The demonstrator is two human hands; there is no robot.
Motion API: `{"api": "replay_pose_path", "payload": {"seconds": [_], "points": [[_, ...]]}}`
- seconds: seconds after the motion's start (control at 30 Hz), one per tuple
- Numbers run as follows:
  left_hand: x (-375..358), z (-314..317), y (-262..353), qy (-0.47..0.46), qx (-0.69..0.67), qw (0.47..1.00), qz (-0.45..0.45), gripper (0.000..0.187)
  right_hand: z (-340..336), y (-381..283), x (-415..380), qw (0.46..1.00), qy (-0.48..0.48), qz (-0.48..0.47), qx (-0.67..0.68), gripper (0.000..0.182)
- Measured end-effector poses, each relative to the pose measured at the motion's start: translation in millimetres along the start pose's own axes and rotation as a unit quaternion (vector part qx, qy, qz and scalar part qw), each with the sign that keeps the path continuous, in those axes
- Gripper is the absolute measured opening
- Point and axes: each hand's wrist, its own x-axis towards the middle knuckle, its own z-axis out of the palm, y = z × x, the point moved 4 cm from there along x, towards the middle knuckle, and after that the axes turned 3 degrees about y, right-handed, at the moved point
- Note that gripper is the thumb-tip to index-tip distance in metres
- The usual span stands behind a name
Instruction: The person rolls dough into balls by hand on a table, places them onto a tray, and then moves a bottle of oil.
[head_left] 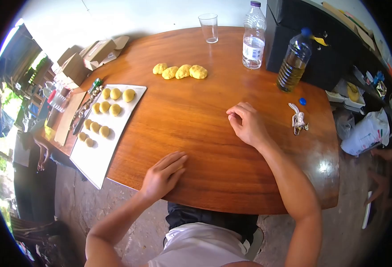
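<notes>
My left hand (164,174) is palm down near the front edge of the wooden table (196,115), its fingers cupped. A hint of yellow dough shows under the fingers, mostly hidden. My right hand (248,123) rests farther forward on the table, fingers curled in toward the thumb; whatever it may hold is hidden. Several round dough balls (115,110) sit in rows on a white tray (122,133) to the left. Beyond my hands, several larger yellow dough lumps (183,71) lie side by side.
At the back stand a clear glass (209,29), a plastic bottle (253,42) and an oil bottle (293,62) beside a black box (312,40). A blue cap (302,101) and a crumpled white strip (297,119) lie at right. Cardboard boxes (99,52) occupy the left back.
</notes>
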Motion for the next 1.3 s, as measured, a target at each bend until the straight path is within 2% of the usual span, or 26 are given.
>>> {"api": "replay_pose_path", "payload": {"seconds": [0.07,0.1,0.17,0.3,0.33,0.4,0.43,0.5,0.57,0.6,0.67,0.7,0.73,0.87,0.93,1.0,1.03,1.1,1.17,1.23,1.3], "points": [[-22.6,-18.3,-18.9,0.037,0.0,0.997,-0.073,0.038,5.7,2.4,1.9,1.0,0.013,-0.015,-0.017,0.003],[-16.8,-18.6,-23.7,0.041,0.0,0.996,-0.074,0.038,8.2,2.7,3.4,1.0,0.011,-0.018,-0.018,0.003],[16.1,-17.0,-38.2,0.042,0.063,0.997,-0.03,0.039,8.2,0.9,5.1,0.997,0.03,-0.038,-0.059,0.004],[110.2,19.7,-44.8,0.031,0.022,0.999,-0.014,0.044,8.2,1.7,5.4,0.996,0.005,-0.046,-0.076,0.004],[117.1,33.8,-37.9,0.031,0.021,0.999,-0.013,0.044,9.2,4.3,5.8,0.996,0.017,-0.056,-0.061,0.004],[125.4,52.4,-24.9,0.011,0.024,0.999,0.041,0.05,8.5,5.0,3.6,0.997,0.029,-0.066,-0.042,0.003],[117.1,45.4,-16.7,0.013,0.028,0.999,0.038,0.05,7.1,5.5,3.1,0.997,0.03,-0.064,-0.04,0.003],[70.4,35.7,17.1,-0.032,0.013,0.995,0.099,0.051,8.7,4.1,0.7,0.997,0.03,-0.057,-0.031,0.002],[22.8,15.4,26.5,-0.058,-0.025,0.997,0.037,0.052,3.2,-4.6,-1.8,0.995,0.005,-0.082,-0.059,0.001],[9.3,8.2,16.8,-0.07,-0.026,0.996,0.037,0.052,2.0,-3.3,-2.1,0.996,0.008,-0.07,-0.057,0.001],[-20.4,-8.8,-12.5,-0.007,0.002,0.998,-0.059,0.048,8.0,0.0,0.5,0.995,-0.025,-0.081,-0.049,0.001],[-19.0,-9.7,-33.0,-0.005,0.02,0.996,-0.084,0.047,7.8,4.2,4.5,0.996,-0.02,-0.074,-0.048,0.001],[-10.4,-11.8,-53.3,-0.006,0.04,0.993,-0.114,0.047,11.9,6.8,2.7,0.997,-0.021,-0.066,-0.043,0.002],[87.7,12.9,-67.9,0.037,0.097,0.994,-0.038,0.053,9.6,3.0,3.3,0.997,-0.023,-0.048,-0.057,0.002],[130.6,36.6,-56.3,0.002,0.082,0.996,-0.02,0.052,6.9,-1.1,2.4,0.996,-0.013,-0.071,-0.048,0.002],[136.2,59.7,-25.4,-0.016,0.067,0.998,0.016,0.052,8.6,1.6,-0.1,0.994,0.001,-0.091,-0.06,0.001],[133.9,62.7,-10.8,-0.03,0.054,0.997,0.047,0.052,8.0,0.2,1.6,0.991,0.012,-0.115,-0.07,0.002],[86.5,54.3,21.8,-0.074,0.034,0.994,0.07,0.053,7.2,0.0,-0.1,0.993,0.003,-0.103,-0.062,0.002],[34.7,28.9,48.8,-0.096,0.006,0.994,0.048,0.058,5.6,-0.9,-1.7,0.994,-0.006,-0.088,-0.059,0.002],[-15.7,16.5,30.8,-0.069,0.044,0.997,-0.014,0.057,5.0,0.9,0.0,0.995,-0.014,-0.077,-0.054,0.003],[-22.0,1.7,-0.6,-0.055,0.074,0.995,-0.038,0.055,9.6,1.5,0.6,0.996,-0.031,-0.074,-0.04,0.003]]}}
